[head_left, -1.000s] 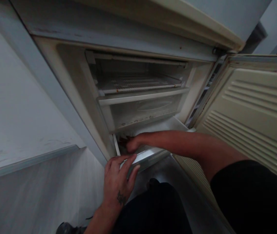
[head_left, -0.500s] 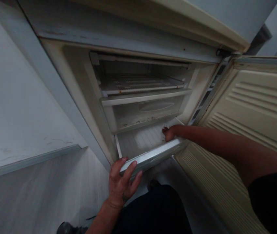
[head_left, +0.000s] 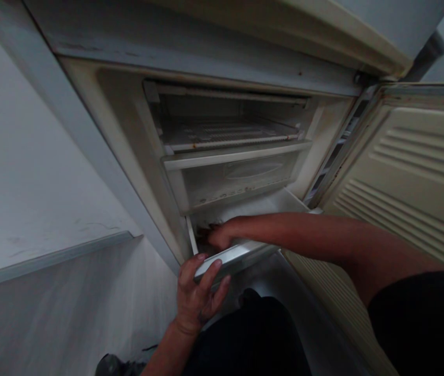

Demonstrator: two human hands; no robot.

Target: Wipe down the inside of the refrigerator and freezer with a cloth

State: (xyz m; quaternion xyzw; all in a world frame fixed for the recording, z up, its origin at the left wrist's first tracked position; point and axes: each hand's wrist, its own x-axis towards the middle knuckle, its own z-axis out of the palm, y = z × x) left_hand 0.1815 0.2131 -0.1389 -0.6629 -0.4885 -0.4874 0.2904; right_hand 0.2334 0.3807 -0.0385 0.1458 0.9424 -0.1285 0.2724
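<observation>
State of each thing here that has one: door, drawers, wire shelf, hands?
Lower door: swung open.
Bottom drawer: pulled out.
Drawer above it: pushed in.
Wire shelf: in place, front edge spotted rust-brown.
Left hand: touching the bottom drawer's front edge.
Right hand: inside the bottom drawer, blurred; grip unclear.
</observation>
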